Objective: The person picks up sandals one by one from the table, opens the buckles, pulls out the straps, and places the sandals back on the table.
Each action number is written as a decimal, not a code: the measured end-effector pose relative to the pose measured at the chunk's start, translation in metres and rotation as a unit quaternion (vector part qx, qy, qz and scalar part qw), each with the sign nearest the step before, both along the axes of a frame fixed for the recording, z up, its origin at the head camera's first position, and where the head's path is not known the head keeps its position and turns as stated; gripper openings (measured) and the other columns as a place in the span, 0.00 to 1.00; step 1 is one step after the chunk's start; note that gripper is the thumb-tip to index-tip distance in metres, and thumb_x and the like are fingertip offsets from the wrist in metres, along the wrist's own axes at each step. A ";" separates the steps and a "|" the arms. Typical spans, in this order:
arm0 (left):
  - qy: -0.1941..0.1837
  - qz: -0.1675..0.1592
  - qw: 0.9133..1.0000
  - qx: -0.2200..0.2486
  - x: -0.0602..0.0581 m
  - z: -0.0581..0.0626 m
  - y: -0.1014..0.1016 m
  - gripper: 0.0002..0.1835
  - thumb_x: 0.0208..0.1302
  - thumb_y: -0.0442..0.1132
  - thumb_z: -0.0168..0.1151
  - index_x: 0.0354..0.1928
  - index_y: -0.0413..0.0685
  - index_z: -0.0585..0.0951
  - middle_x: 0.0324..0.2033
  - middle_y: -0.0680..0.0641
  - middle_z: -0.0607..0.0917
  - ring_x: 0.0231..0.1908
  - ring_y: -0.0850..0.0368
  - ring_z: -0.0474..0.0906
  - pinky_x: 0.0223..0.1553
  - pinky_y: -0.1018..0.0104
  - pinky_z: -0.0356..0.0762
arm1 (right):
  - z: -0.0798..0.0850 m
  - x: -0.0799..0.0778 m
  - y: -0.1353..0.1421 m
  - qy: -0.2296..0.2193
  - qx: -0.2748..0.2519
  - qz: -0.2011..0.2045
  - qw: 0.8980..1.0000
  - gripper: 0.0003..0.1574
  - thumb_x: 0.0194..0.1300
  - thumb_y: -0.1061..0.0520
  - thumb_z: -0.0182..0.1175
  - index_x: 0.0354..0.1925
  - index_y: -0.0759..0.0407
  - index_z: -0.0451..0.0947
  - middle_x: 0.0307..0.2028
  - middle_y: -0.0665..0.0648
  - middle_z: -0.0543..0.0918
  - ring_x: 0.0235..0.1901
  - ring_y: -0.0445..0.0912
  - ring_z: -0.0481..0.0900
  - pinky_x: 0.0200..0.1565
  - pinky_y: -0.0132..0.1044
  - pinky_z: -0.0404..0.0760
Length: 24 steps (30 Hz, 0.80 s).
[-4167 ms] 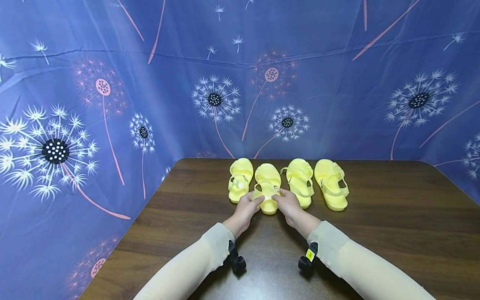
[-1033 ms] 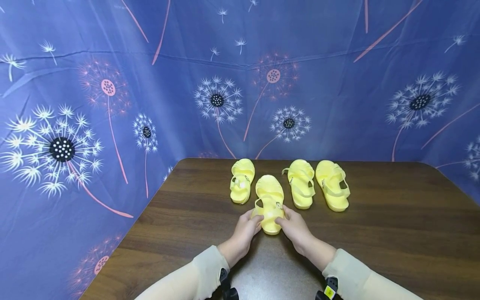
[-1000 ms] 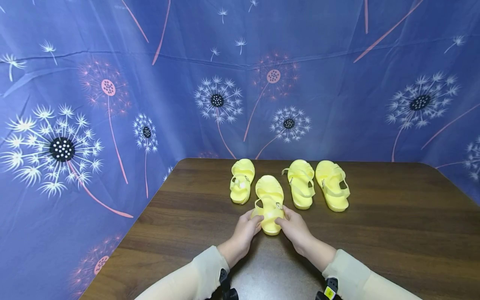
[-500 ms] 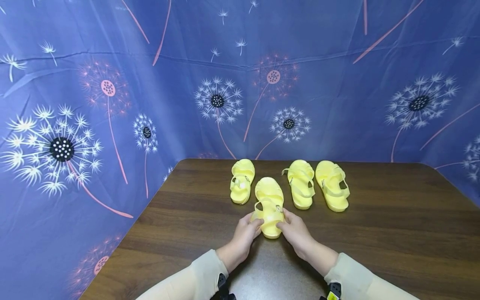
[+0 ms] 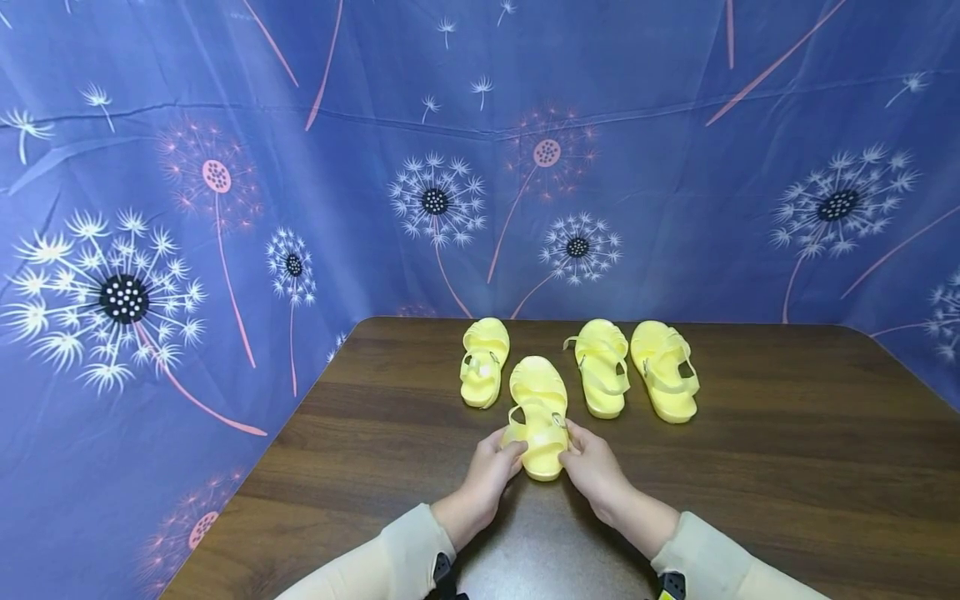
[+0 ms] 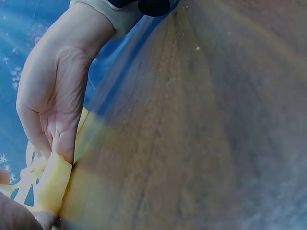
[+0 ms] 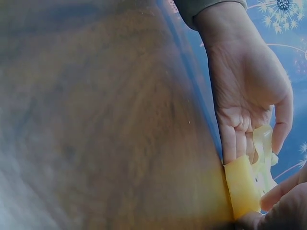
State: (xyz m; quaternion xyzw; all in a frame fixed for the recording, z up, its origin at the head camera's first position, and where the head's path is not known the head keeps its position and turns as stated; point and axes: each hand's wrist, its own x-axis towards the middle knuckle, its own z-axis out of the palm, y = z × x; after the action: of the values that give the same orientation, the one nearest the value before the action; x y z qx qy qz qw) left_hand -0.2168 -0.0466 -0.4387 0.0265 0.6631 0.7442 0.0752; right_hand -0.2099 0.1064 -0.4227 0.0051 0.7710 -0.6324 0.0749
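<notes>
A yellow sandal, heel toward me, lies on the table between my two hands. My left hand grips its left side near the heel, thumb on top beside the strap. On the opposite side my right hand holds it, thumb near the heel and fingers by the buckle. Both wrist views show the sandal's heel end at the tabletop, and in the right wrist view the strap stands up beside the fingers. The far parts of my fingers are partly hidden by the sandal.
Three matching sandals stand behind in a row: one at the left, one right of the middle and one at the far right. The brown wooden table ends at a blue dandelion-patterned cloth.
Over the seconds shown, both hands have drawn the held sandal out of the row toward me. In the last second it has slid only slightly nearer. The other sandals have stayed in place.
</notes>
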 end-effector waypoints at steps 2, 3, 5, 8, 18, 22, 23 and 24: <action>0.002 -0.001 1.000 0.001 0.000 0.000 0.000 0.31 0.65 0.34 0.51 0.67 0.24 0.60 0.65 0.28 0.68 0.65 0.39 0.67 0.66 0.45 0.64 | -0.001 0.000 0.000 0.001 -0.002 -0.005 1.000 0.38 0.66 0.73 0.43 0.72 0.74 0.46 0.71 0.73 0.53 0.70 0.61 0.55 0.68 0.53 0.61; 0.001 0.000 1.000 0.002 0.001 0.000 0.000 0.31 0.65 0.34 0.51 0.67 0.24 0.60 0.65 0.28 0.68 0.65 0.39 0.67 0.66 0.46 0.64 | -0.001 0.000 0.000 0.002 -0.002 -0.007 1.000 0.38 0.66 0.73 0.43 0.72 0.74 0.46 0.71 0.73 0.53 0.70 0.61 0.55 0.68 0.53 0.61; 0.001 -0.001 1.000 0.004 0.001 0.001 0.001 0.31 0.65 0.34 0.51 0.67 0.24 0.61 0.64 0.28 0.68 0.64 0.39 0.67 0.66 0.45 0.64 | -0.001 0.001 0.001 0.002 -0.004 -0.008 1.000 0.38 0.65 0.73 0.43 0.72 0.75 0.46 0.71 0.73 0.53 0.70 0.61 0.55 0.68 0.53 0.61; -0.002 -0.003 1.000 0.004 0.001 0.002 0.001 0.31 0.65 0.34 0.51 0.66 0.23 0.61 0.64 0.28 0.69 0.64 0.39 0.68 0.66 0.45 0.65 | -0.001 0.001 0.001 0.000 -0.007 -0.010 1.000 0.38 0.65 0.73 0.43 0.72 0.75 0.46 0.72 0.73 0.53 0.70 0.61 0.55 0.68 0.53 0.60; -0.052 -0.029 0.998 0.011 -0.005 0.009 -0.010 0.31 0.66 0.35 0.55 0.66 0.24 0.62 0.61 0.30 0.73 0.61 0.42 0.72 0.62 0.54 0.72 | -0.001 0.000 0.009 0.004 0.003 0.003 1.000 0.36 0.66 0.70 0.46 0.71 0.75 0.50 0.70 0.74 0.57 0.68 0.62 0.59 0.65 0.53 0.65; -0.024 -0.013 0.999 -0.035 -0.009 0.016 -0.013 0.33 0.66 0.37 0.55 0.67 0.24 0.59 0.64 0.28 0.68 0.64 0.38 0.68 0.66 0.48 0.66 | 0.000 -0.003 0.014 0.003 -0.006 0.012 1.000 0.35 0.67 0.69 0.47 0.69 0.76 0.53 0.68 0.75 0.61 0.67 0.63 0.63 0.63 0.52 0.71; -0.011 -0.006 0.999 -0.049 -0.010 0.017 -0.013 0.34 0.66 0.36 0.56 0.68 0.24 0.58 0.65 0.27 0.66 0.66 0.37 0.65 0.67 0.47 0.64 | 0.000 -0.003 0.016 0.003 -0.010 0.010 1.000 0.33 0.67 0.69 0.48 0.68 0.77 0.55 0.67 0.75 0.63 0.66 0.63 0.65 0.61 0.51 0.73; 0.004 0.000 0.998 -0.067 -0.012 0.020 -0.013 0.34 0.66 0.36 0.56 0.68 0.25 0.58 0.66 0.27 0.65 0.67 0.36 0.63 0.68 0.46 0.61 | 0.001 -0.004 0.017 0.004 -0.012 0.007 1.000 0.32 0.68 0.68 0.49 0.67 0.77 0.57 0.65 0.76 0.66 0.64 0.63 0.68 0.60 0.50 0.75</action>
State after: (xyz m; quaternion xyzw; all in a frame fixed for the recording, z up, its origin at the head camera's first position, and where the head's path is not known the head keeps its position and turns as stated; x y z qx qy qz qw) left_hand -0.2290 -0.0595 -0.4191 0.0245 0.7120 0.6978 0.0742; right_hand -0.2139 0.1235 -0.4219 -0.0036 0.7639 -0.6408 0.0763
